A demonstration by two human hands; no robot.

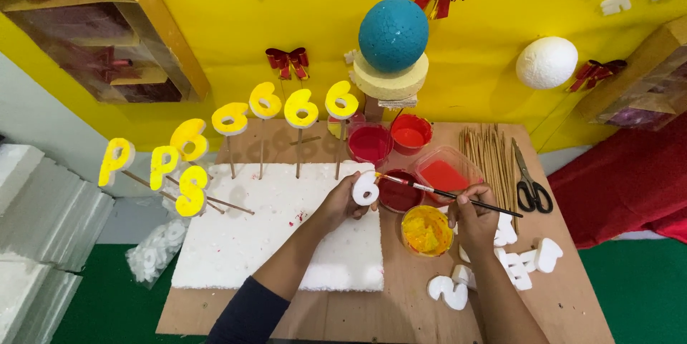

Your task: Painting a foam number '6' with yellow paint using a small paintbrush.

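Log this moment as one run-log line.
left hand: holds white foam piece | right hand: holds brush, tip at piece | yellow paint cup between hands | foam board under left hand

Brightness: bright and even across the bench and the yellow wall.
Light source: seems overhead; the lamp itself is not visible.
Shadows: soft and short, under the left hand on the white foam slab.
Glare: mild sheen on the clear box at upper left.
Blur: slight softness overall; small details look smeared.
Distortion: wide-angle bending at the edges; the bench's sides splay.
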